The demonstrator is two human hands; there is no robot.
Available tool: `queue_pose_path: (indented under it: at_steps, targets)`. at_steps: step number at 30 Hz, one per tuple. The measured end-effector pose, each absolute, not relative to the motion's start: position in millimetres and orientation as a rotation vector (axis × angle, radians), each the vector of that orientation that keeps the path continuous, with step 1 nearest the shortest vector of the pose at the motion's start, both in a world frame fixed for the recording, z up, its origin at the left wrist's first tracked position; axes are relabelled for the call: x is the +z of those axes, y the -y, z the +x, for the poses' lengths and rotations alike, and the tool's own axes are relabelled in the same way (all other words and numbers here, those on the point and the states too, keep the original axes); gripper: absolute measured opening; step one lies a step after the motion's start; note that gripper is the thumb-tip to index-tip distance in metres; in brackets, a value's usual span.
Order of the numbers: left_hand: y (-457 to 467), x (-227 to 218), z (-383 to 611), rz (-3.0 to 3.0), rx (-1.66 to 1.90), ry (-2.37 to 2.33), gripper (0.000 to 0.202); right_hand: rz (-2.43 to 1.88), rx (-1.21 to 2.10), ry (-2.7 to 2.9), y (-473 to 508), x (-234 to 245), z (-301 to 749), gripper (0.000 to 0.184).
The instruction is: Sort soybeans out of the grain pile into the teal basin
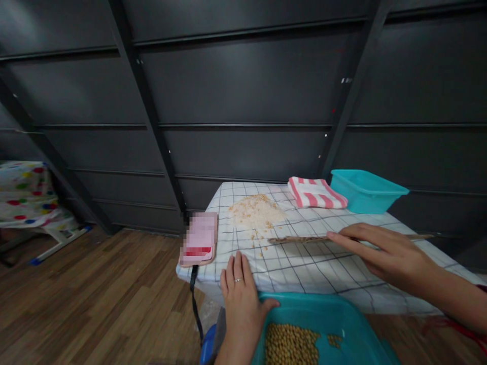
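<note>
My right hand (388, 251) is closed around a thin, rough brown stick (300, 239), held sideways low over the checked tablecloth (304, 274). To the left of the stick's tip lies a pile of white grains, likely rice (256, 213), with yellow beans mixed in and a few scattered in front. My left hand (241, 294) rests at the table's front edge, fingers stretched out on the cloth, thumb across the rim of a teal basin (315, 300). Tan beans, like soybeans (291, 342), cover the left part of that basin's floor.
A phone (200, 238) in a pink case lies at the table's left edge, a dark strap hanging from it. At the back right are a folded pink-and-white striped towel (317, 192) and a turquoise tub (367, 192). A dark panelled wall (243, 91) rises behind.
</note>
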State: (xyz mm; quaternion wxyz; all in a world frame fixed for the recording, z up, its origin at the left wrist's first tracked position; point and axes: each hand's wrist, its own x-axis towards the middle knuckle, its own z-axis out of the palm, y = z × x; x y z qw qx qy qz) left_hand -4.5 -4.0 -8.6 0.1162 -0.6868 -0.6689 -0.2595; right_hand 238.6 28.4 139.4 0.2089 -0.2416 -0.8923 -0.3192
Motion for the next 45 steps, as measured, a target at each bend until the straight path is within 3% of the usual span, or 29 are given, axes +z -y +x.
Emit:
queue_pose_path:
  at_steps: [25,33,37,42,45]
  targets:
    - [3,-10,-5,-2.007,-0.743,1.932,0.101,-0.659,-0.645,2.588,-16,132,249,0.045]
    - [4,-9,-3,-1.977,-0.780,1.945,0.099,-0.766,-0.279,2.584,-14,127,245,0.028]
    - [3,-12,-6,-2.006,-0.753,1.912,0.102,-0.788,-0.192,2.523,-7,136,237,0.018]
    - [4,-10,-6,-2.009,-0.729,1.928,0.102,-0.742,-0.277,2.500,6,158,226,0.028]
    - [4,-9,-6,-2.004,-0.735,1.935,0.100,-0.802,-0.217,2.500,9,160,229,0.023]
